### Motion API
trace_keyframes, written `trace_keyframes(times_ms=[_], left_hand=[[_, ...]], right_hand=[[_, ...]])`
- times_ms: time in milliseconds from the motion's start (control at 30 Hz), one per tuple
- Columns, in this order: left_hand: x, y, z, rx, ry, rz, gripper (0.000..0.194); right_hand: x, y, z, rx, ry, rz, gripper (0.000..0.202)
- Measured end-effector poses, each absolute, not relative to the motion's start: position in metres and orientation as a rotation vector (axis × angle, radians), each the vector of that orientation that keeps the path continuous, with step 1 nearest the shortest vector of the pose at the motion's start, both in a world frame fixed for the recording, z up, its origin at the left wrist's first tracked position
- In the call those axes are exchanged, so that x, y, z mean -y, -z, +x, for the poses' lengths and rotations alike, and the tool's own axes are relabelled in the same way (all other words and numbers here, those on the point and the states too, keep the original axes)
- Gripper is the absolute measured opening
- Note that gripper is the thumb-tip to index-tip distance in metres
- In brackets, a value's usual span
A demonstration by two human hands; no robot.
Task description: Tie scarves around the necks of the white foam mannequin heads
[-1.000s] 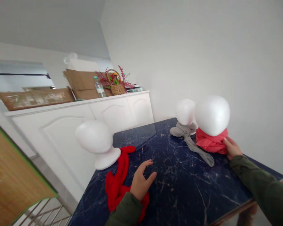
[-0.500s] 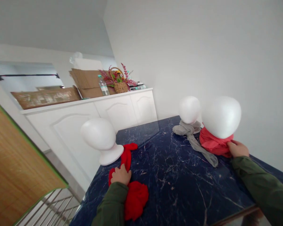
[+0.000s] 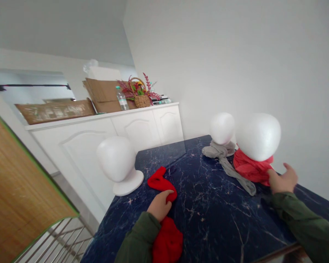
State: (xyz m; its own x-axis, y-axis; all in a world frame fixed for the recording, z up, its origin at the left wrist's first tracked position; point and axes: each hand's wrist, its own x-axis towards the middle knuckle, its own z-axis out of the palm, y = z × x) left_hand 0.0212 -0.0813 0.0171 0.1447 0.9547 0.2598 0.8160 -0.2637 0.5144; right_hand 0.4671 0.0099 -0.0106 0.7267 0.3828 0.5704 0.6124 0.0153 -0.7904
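1. Three white foam heads stand on the dark marble table (image 3: pixel 208 204): a bare one (image 3: pixel 116 160) at the left, a small one (image 3: pixel 222 128) at the back, a large one (image 3: pixel 258 136) at the right.
2. Three scarves: a red scarf (image 3: pixel 163 182) lying on the table, a grey scarf (image 3: pixel 224 160) around the small head's base, a coral scarf (image 3: pixel 249 168) wrapped under the large head.
3. The left hand (image 3: pixel 159 206) is closed around the red scarf, bunching it just beside the bare head's base.
4. The right hand (image 3: pixel 283 180) is spread wide, fingers apart, its thumb side touching the coral scarf; it grips nothing.
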Motion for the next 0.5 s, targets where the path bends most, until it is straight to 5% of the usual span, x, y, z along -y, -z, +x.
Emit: trace_keyframes(times_ms=[133, 267, 400, 500], left_hand=[[0.091, -0.018, 0.038, -1.514, -0.837, 2.193, 0.048], [0.102, -0.023, 0.055, -1.337, -0.758, 2.192, 0.050], [0.101, -0.033, 0.049, -1.312, -0.888, 2.104, 0.031], [0.091, -0.042, 0.016, -1.786, -1.121, 1.983, 0.017]], right_hand=[[0.021, -0.005, 0.412, 1.130, 0.474, -1.289, 0.057], [0.042, -0.009, 0.318, 1.874, -0.176, -1.045, 0.027], [0.049, -0.008, 0.226, 2.228, -0.408, -1.076, 0.043], [0.053, -0.006, 0.190, 2.363, -0.354, -1.175, 0.052]])
